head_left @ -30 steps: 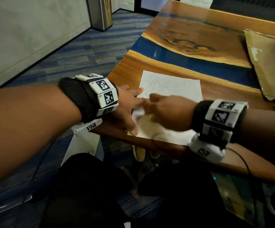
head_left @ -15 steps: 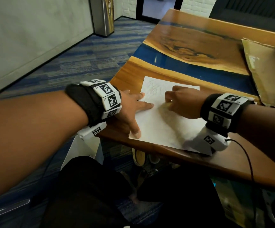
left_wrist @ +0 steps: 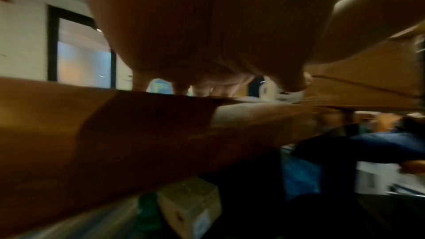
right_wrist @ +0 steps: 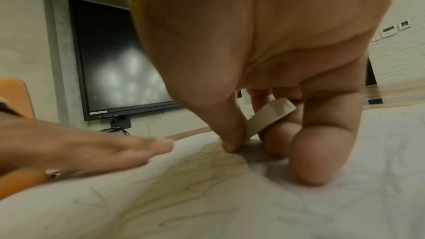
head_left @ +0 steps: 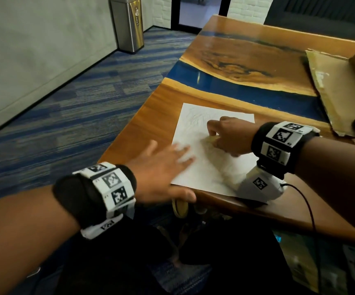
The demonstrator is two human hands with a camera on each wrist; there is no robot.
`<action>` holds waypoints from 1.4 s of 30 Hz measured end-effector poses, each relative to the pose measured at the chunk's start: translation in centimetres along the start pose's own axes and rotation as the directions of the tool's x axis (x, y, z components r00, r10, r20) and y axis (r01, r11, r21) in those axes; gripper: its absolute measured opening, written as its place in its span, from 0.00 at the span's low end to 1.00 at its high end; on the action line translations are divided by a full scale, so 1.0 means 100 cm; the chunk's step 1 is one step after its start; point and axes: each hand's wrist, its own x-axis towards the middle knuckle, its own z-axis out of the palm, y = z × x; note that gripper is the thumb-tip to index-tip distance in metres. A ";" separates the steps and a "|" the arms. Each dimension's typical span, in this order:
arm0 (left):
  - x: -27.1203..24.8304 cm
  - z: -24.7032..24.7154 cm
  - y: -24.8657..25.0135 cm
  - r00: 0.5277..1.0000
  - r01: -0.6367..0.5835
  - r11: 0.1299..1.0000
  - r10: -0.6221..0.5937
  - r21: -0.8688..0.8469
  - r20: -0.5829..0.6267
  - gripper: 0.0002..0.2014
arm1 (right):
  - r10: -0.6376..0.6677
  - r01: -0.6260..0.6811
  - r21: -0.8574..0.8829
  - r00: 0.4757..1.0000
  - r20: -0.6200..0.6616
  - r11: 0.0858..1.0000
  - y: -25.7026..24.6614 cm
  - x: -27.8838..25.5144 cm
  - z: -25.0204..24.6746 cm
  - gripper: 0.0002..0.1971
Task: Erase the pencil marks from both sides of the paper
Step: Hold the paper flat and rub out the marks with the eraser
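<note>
My right hand [right_wrist: 264,83] pinched the eraser [right_wrist: 269,117] on the paper [head_left: 202,167], but my spread left hand [head_left: 161,167] pinned only its near corner, so hard rubbing risked creasing it

Both forearms bare and stretched forward, each wrist wrapped in a black band with white marker blocks. Left hand [head_left: 161,167] flat, palm down, fingers [head_left: 183,154] straight and a little spread, thumb [head_left: 185,194] lying along the near edge. Blurred in the head view and in the right wrist view. Right hand [head_left: 229,135] further forward, knuckles up, fingers curled under. Thumb [right_wrist: 232,130] and first fingers pinching a small pale eraser [right_wrist: 269,117], tilted, lower end pressed down; the 2 last fingers [right_wrist: 322,152] folded, resting on their knuckles.
</note>
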 end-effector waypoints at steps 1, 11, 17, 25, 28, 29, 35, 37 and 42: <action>0.004 -0.004 -0.011 0.990 0.136 0.990 -0.137 -0.035 -0.018 0.52 | 0.004 -0.004 -0.001 1.000 -0.003 1.000 0.000 0.000 0.001 0.03; 0.015 -0.013 -0.016 0.999 0.031 0.998 -0.032 -0.060 -0.008 0.33 | 0.021 -0.021 0.003 1.000 -0.009 1.000 -0.001 -0.002 0.000 0.06; 0.024 -0.032 -0.029 0.996 0.017 1.000 -0.018 0.017 0.089 0.42 | 0.003 -0.004 -0.058 1.000 -0.023 0.998 0.001 -0.002 -0.002 0.08; 0.033 -0.034 -0.032 0.992 0.053 0.999 -0.051 -0.007 0.112 0.46 | -0.287 0.288 -0.083 0.958 0.018 0.954 -0.050 -0.056 0.017 0.13; 0.032 -0.040 -0.031 0.992 0.029 1.000 -0.030 0.012 0.126 0.47 | -0.249 0.246 -0.115 0.968 -0.013 0.962 -0.036 -0.044 0.011 0.13; 0.033 -0.042 -0.029 0.992 0.019 0.999 -0.022 0.027 0.125 0.47 | -0.185 0.178 -0.125 0.982 -0.049 0.976 -0.028 -0.038 0.007 0.13; 0.035 -0.049 -0.025 0.991 0.014 0.996 -0.024 0.084 0.129 0.47 | -0.396 0.394 -0.167 0.918 0.019 0.904 -0.046 -0.055 0.017 0.12; 0.036 -0.052 -0.023 0.989 0.017 0.994 -0.033 0.109 0.146 0.48 | -0.345 0.337 -0.178 0.939 -0.012 0.925 -0.037 -0.046 0.011 0.12; 0.038 -0.057 -0.017 0.986 0.030 0.988 -0.053 0.150 0.156 0.49 | -0.302 0.287 -0.191 0.952 -0.053 0.938 -0.027 -0.041 0.011 0.11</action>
